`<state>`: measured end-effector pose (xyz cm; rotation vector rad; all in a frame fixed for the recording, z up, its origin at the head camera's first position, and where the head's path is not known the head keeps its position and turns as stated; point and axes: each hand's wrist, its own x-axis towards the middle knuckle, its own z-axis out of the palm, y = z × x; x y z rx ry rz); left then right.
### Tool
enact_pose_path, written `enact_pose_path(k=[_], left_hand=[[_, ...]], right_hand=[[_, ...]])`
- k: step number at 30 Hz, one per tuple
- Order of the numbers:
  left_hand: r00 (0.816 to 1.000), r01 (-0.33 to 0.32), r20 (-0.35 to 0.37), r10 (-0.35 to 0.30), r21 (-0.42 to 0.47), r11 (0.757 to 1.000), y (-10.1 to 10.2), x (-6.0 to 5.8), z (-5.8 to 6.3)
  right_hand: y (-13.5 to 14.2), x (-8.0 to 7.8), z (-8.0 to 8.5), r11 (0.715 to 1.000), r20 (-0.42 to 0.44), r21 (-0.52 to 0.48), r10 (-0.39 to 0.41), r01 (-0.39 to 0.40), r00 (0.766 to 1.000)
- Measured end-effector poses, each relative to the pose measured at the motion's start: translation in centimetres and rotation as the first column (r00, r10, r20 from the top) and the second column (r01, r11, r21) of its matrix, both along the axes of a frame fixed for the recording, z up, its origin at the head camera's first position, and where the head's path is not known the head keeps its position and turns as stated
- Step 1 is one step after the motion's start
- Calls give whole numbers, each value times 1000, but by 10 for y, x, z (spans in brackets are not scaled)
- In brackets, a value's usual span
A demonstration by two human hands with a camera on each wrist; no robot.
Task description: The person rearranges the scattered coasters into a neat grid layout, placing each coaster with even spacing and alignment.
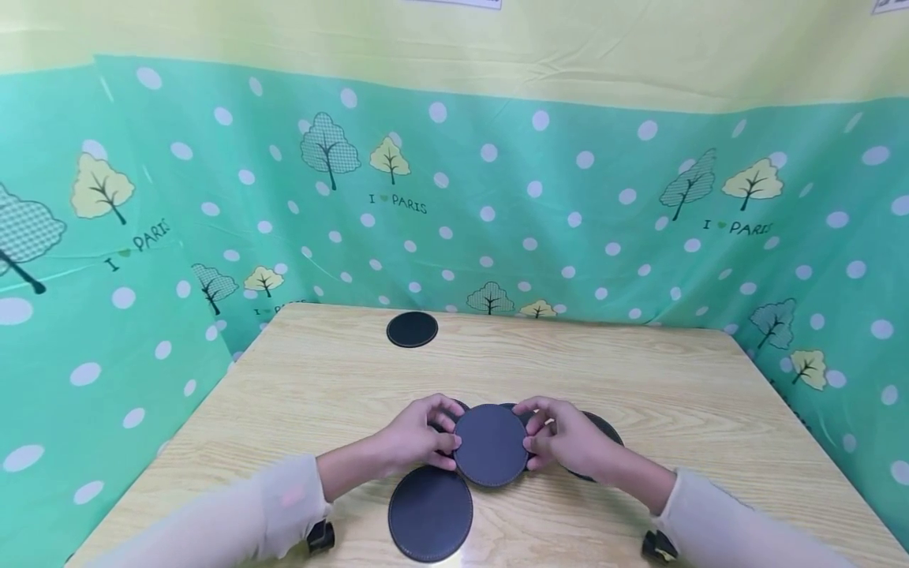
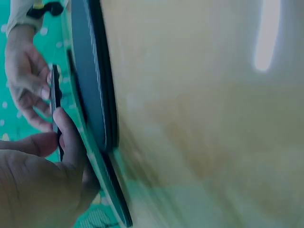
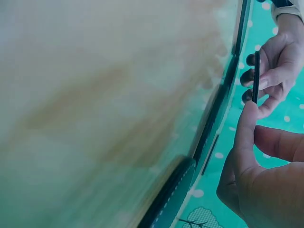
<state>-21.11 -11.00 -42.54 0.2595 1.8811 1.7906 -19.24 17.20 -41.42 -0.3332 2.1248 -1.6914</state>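
Note:
My left hand (image 1: pixel 426 432) and right hand (image 1: pixel 568 438) pinch one round dark coaster (image 1: pixel 491 446) by its opposite edges. It has a stitched rim, and in the right wrist view the held coaster (image 3: pixel 256 76) appears edge-on, raised off the table. Just below my left hand lies a front coaster (image 1: pixel 430 514), which in the left wrist view shows layered edges like a small stack (image 2: pixel 95 71). Behind my right hand a right coaster (image 1: pixel 604 427) is partly covered. More dark coaster edges peek out behind the held one, mostly hidden by it and my fingers.
Another black coaster (image 1: pixel 412 329) lies alone near the back edge of the light wooden table (image 1: pixel 319 379). A green dotted curtain (image 1: pixel 490 213) hangs close around the table's back and sides.

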Motion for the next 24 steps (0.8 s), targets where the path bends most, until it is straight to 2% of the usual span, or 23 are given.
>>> enact_pose_path(k=[5, 11, 24], left_hand=[[999, -30, 21, 31, -7, 1000, 5, 15, 1], [999, -20, 33, 21, -22, 1000, 9, 26, 2], [998, 5, 58, -4, -16, 1000, 15, 38, 4]], right_hand=[[2, 10, 0, 1000, 3, 10, 23, -23, 1000], [5, 21, -3, 998, 17, -11, 58, -57, 998], [10, 32, 4, 995, 53, 11, 95, -95, 994]])
